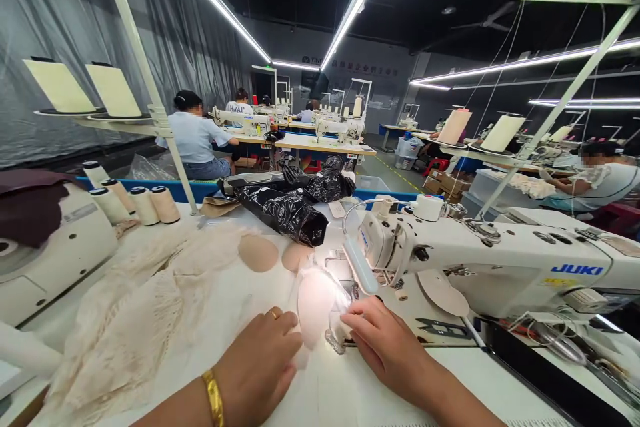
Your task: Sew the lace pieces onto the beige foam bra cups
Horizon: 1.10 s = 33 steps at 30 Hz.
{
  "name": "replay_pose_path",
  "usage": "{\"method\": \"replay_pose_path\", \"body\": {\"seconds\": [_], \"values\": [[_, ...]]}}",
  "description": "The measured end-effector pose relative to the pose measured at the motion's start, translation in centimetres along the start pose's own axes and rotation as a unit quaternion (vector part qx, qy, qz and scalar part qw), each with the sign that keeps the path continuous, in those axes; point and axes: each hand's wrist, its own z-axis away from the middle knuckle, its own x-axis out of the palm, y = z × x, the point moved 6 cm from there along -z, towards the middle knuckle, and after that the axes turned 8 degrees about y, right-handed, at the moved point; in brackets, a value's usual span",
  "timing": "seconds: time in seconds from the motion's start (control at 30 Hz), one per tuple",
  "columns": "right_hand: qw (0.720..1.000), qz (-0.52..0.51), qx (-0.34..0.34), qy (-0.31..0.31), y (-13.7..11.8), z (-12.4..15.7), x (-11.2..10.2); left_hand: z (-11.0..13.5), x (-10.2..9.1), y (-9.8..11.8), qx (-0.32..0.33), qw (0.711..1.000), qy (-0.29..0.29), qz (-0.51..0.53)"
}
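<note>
My left hand (257, 363), with a gold ring and bracelet, lies on the white table, its fingers curled against the left edge of a pale pink padded cup piece (314, 303). My right hand (383, 340) presses the cup's right side by the presser foot of the white JUKI sewing machine (500, 263). The machine's lamp lights the cup brightly. Two more beige cup pieces (257, 252) lie just behind.
Cream lace fabric (145, 300) is heaped at the left. Thread cones (145, 203) stand at the back left, a black plastic bag (287, 210) behind the cups. Black snips (443, 328) lie right of my hand. Other people sew at tables beyond.
</note>
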Motion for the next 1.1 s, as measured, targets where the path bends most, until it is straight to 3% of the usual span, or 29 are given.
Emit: {"method": "replay_pose_path", "body": {"seconds": [0.13, 0.23, 0.4, 0.5, 0.63, 0.7, 0.77, 1.1], "values": [[0.999, -0.044, -0.008, 0.015, -3.0, -1.5, 0.1, 3.5, -1.0, -0.9, -0.01, 0.996, 0.001, 0.084], [0.993, -0.088, 0.083, -0.006, -3.3, -3.1, 1.9, 4.0, -1.6, -1.3, -0.03, 0.995, -0.001, 0.091], [0.951, -0.183, 0.247, -0.041, -2.0, -4.0, 4.9, 2.2, -1.6, -1.6, -0.076, 0.995, 0.007, 0.069], [0.922, -0.229, 0.314, 0.011, -0.5, -2.6, 4.3, 0.2, -1.2, -2.0, -0.106, 0.987, 0.032, 0.114], [0.842, -0.319, 0.42, 0.11, 1.9, 0.6, 3.1, -3.0, 0.2, -1.9, -0.129, 0.971, 0.008, 0.201], [0.81, -0.36, 0.439, 0.145, 2.8, 1.6, 3.0, -4.4, 0.6, -1.3, -0.117, 0.968, 0.004, 0.224], [0.797, -0.373, 0.443, 0.17, 3.6, 2.2, 2.9, -5.3, 0.8, -0.8, -0.107, 0.964, 0.011, 0.243], [0.784, -0.407, 0.434, 0.175, 4.0, 2.2, 2.7, -5.6, 1.8, -1.1, -0.144, 0.908, 0.006, 0.392]]}}
